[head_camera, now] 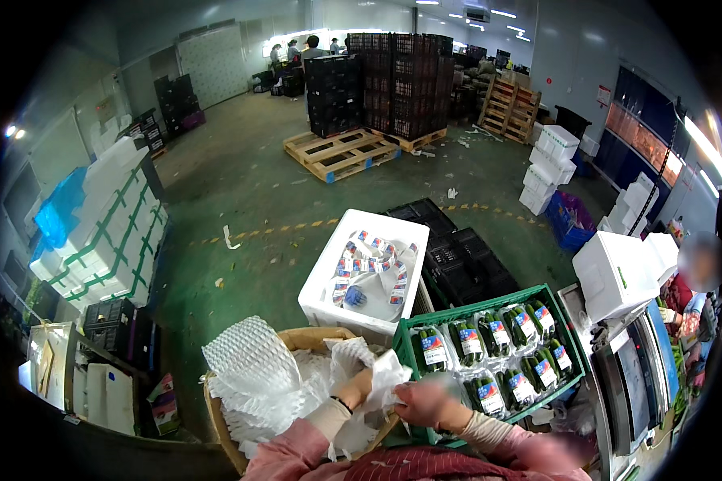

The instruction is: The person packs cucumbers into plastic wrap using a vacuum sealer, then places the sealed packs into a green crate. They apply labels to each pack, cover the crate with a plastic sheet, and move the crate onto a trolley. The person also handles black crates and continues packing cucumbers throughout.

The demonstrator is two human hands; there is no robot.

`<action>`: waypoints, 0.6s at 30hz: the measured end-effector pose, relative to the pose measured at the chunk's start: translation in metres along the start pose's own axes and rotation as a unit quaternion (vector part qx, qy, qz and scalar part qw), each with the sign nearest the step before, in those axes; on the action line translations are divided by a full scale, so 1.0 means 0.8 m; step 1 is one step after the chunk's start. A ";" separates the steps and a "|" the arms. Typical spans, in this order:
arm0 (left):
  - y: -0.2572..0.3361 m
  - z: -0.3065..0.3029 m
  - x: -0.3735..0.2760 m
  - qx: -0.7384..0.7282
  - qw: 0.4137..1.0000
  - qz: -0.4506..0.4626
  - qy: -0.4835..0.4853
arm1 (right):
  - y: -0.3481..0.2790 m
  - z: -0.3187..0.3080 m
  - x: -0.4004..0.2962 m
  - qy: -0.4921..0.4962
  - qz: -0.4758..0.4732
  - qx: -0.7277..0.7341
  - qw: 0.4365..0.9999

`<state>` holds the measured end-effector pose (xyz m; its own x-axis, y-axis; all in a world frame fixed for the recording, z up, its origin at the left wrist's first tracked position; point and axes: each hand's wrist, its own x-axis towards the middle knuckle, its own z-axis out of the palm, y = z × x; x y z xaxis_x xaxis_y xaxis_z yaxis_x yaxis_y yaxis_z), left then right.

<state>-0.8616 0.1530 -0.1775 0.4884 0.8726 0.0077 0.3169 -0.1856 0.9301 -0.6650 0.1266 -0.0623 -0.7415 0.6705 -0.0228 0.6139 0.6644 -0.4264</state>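
A white foam packing sheet (386,380) is stretched between my two hands. My right hand (426,401) pinches its right edge beside the crate. My left hand (357,388) is at the sheet's left side, its fingers hidden behind the white material. Below them, an open cardboard box (215,415) is heaped with white foam netting (249,355) and loose sheets. Against my right hand's side stands a green plastic crate (404,343), holding rows of clear-wrapped, labelled packs of cucumbers (470,344).
A white foam box (313,294) with label strips stands ahead, beside black crates (469,261). Stacked foam boxes (114,240) rise at left. To the right are a metal-framed machine (629,385) and a co-worker (689,306). Farther off lies a wooden pallet (331,153).
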 end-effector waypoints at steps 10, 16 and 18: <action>-0.174 0.133 -0.046 -0.031 0.999 -0.004 0.025 | -0.018 0.008 -0.008 0.087 -0.073 0.208 0.971; -0.034 0.053 -0.034 -0.106 0.985 -0.126 -0.048 | 0.003 0.009 -0.025 0.043 0.002 0.196 0.980; 0.010 0.045 -0.032 -0.370 0.901 -0.221 -0.037 | 0.022 0.020 -0.026 0.004 0.069 0.322 0.944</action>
<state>-0.8422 0.1130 -0.1833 0.5092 0.7492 -0.4235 -0.1220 0.5500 0.8262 -0.6432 0.1192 -0.0839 -0.6628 0.7404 -0.1115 0.4100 0.2343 -0.8815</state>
